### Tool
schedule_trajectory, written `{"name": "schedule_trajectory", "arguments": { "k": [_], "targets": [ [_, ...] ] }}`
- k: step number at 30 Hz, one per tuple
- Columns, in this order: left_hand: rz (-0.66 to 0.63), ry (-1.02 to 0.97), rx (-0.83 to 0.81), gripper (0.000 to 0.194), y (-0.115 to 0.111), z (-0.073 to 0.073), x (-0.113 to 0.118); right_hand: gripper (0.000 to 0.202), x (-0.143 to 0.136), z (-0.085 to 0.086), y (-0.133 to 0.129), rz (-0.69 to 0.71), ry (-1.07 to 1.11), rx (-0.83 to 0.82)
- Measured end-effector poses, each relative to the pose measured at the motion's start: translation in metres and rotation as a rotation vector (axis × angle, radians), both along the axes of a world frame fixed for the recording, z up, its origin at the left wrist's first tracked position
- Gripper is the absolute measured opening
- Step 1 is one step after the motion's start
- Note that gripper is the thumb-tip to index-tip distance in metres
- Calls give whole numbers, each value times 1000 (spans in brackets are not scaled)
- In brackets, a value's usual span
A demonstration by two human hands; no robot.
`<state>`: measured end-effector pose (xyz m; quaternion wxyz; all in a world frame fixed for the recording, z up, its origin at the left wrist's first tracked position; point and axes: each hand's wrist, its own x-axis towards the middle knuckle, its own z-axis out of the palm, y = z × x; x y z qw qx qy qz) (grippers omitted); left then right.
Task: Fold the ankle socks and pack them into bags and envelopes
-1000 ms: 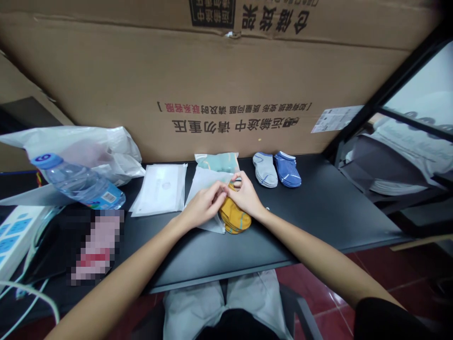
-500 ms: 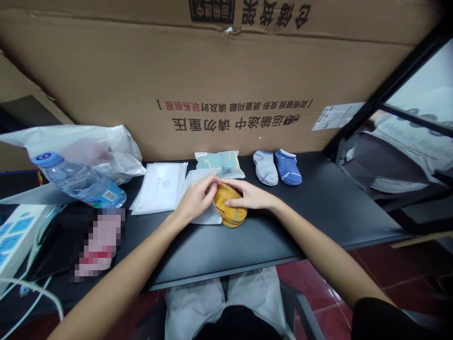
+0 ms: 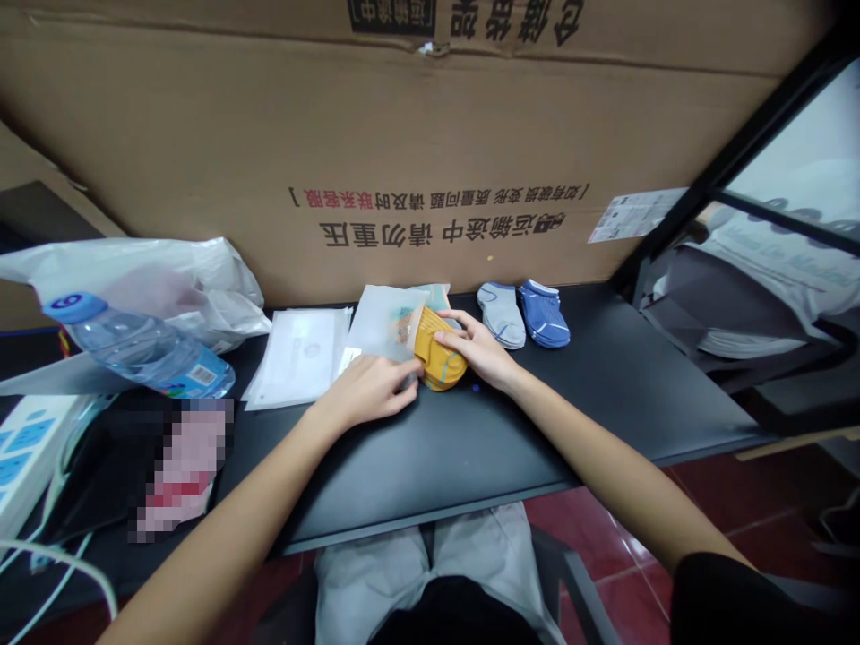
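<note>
A folded bundle of yellow socks is partly inside the mouth of a frosted plastic bag, its ribbed end showing through the film. My right hand grips the socks from the right, thumb on top. At the bag's lower edge my left hand is closed with its fingers pinching the film by the opening, close to the socks. Behind the bag lies a packed bag with a teal print, partly covered. Grey socks and blue socks lie side by side to the right.
Flat frosted bags are stacked left of my hands. Farther left are a water bottle, a white plastic bag and a power strip with cables. A large cardboard box walls off the back of the black table.
The frosted bag has turned so that it stretches away behind the socks. My left hand has come down to the bag's lower edge; the right hand and socks have shifted slightly.
</note>
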<state>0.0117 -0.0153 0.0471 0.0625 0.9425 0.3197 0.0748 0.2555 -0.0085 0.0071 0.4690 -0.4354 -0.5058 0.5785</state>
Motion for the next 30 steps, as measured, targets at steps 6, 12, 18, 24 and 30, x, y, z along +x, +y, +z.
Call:
{"name": "schedule_trajectory", "arguments": {
  "k": [6, 12, 18, 24, 30],
  "targets": [
    [18, -57, -60, 13, 7, -7, -3, 83, 8, 3, -2, 247, -328, 411],
    [-24, -169, -154, 9, 4, -11, 2, 57, 3, -6, 2, 169, -300, 431],
    [-113, -202, -202, 14, -8, -11, 11, 47, -7, -11, 4, 80, -150, 245],
    [-178, -201, -266, 9, -15, -9, 16, 52, -18, -15, 2, -51, -15, 171],
    [-192, -236, -281, 12, -18, -10, 19, 54, -23, -14, -6, 60, -279, 409]
  ]
}}
